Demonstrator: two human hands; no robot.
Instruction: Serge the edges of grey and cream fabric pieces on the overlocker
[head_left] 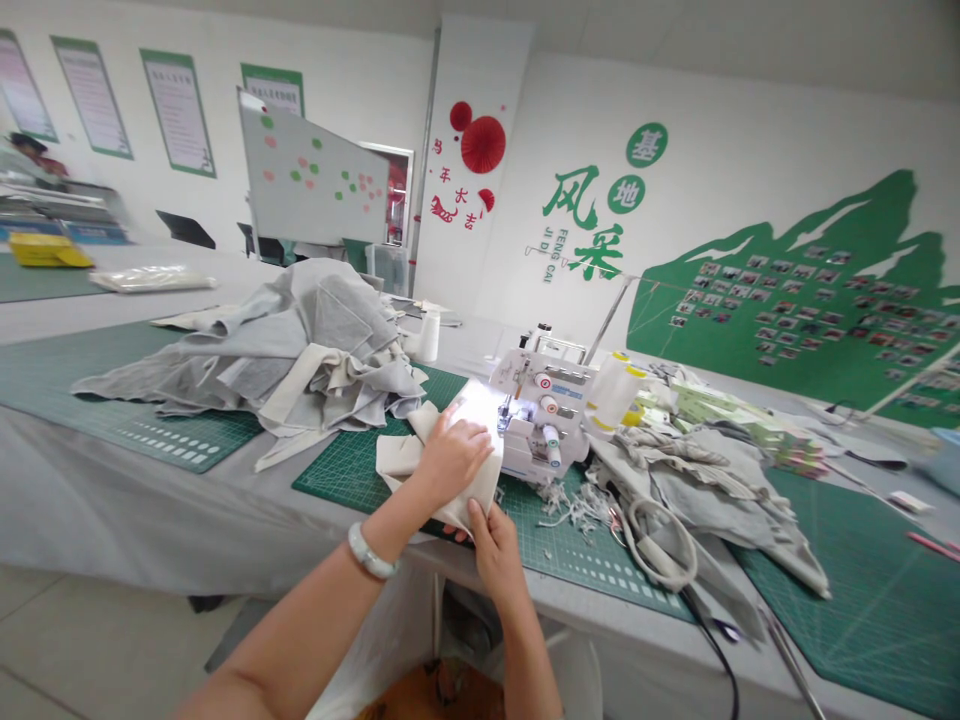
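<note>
A piece of cream fabric point(480, 482) lies at the left side of a white overlock sewing machine point(555, 400), whose lamp lights the cloth near the needle. My left hand point(454, 458), with a pale bangle on its wrist, rests on top of the fabric, its fingers stretched flat toward the machine. Nearer the table's front edge, my right hand point(495, 545) pinches the fabric's lower edge between thumb and fingers. Part of the cloth folds out to the left of my left hand. The fingertips under the cloth are partly hidden.
A big heap of grey fabric pieces point(315, 330) sits to the left on green cutting mats point(112, 400). Thread cones point(616, 390) stand behind the machine. Thread scraps point(577, 505), scissors point(618, 527) and more grey cloth point(697, 480) lie to the right.
</note>
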